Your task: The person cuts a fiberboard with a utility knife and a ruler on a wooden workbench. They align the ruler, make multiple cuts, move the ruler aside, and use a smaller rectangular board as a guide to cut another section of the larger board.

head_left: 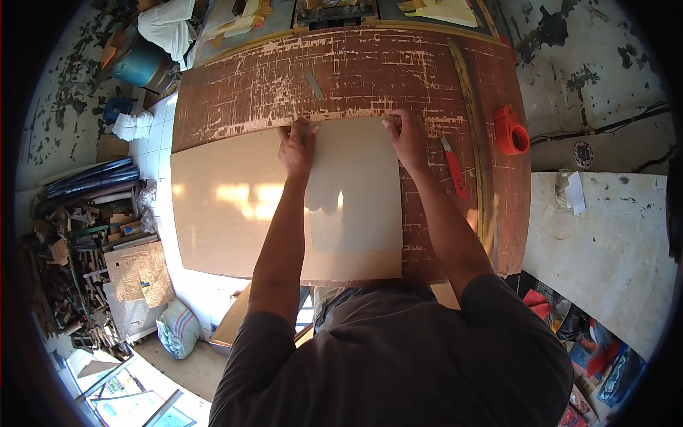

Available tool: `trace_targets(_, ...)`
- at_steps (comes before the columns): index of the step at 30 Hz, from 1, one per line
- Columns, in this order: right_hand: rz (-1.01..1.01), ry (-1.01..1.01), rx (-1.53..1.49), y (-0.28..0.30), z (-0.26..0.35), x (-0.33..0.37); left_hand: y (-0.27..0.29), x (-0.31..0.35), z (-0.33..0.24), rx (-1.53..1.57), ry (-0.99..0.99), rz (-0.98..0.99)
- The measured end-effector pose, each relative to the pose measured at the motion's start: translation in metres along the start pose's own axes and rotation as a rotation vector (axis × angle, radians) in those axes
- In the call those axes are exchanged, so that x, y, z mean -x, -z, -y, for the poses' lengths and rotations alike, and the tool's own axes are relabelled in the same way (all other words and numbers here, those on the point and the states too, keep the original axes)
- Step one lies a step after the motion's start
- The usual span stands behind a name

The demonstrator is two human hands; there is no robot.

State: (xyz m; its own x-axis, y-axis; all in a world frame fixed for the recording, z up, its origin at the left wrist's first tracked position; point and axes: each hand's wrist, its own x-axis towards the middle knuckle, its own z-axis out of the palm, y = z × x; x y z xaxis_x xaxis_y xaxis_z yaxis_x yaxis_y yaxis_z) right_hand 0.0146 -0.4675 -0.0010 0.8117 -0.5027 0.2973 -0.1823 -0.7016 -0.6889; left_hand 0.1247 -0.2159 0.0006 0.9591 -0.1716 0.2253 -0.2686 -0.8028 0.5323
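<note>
A smaller grey-brown cardboard sheet [358,171] lies on the right part of a larger tan cardboard sheet [220,235], their right edges close together. My left hand [297,146] is closed at the smaller sheet's far left corner, with fingertips curled at the far edge. At its far right corner, my right hand [407,142] pinches the edge between thumb and fingers. To the right of that hand, a red utility knife [455,171] rests on the table. Beyond the sheets lies a short metal strip [314,86].
The reddish-brown table [235,92] has a heavily scored surface. A long yellowish straight bar [466,107] runs along its right side, beside an orange tape dispenser [511,132]. Wood offcuts [78,263] are piled at the left; a pale board [605,235] stands at the right.
</note>
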Motion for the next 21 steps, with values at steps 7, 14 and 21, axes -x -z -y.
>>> trace_targets(7, -0.001, -0.023, -0.027, -0.0006, 0.0001, -0.0003, -0.0025, 0.0014, -0.0013, 0.013, 0.007, -0.042)
trace_targets(14, 0.001, 0.016, -0.027, 0.0011, -0.0055, -0.0015, -0.0034, 0.0, -0.0055, -0.024, 0.028, -0.028)
trace_targets(21, -0.077, 0.093, 0.029, 0.0002, 0.0018, 0.0013, -0.0065, -0.0012, -0.0069, -0.057, 0.094, -0.026)
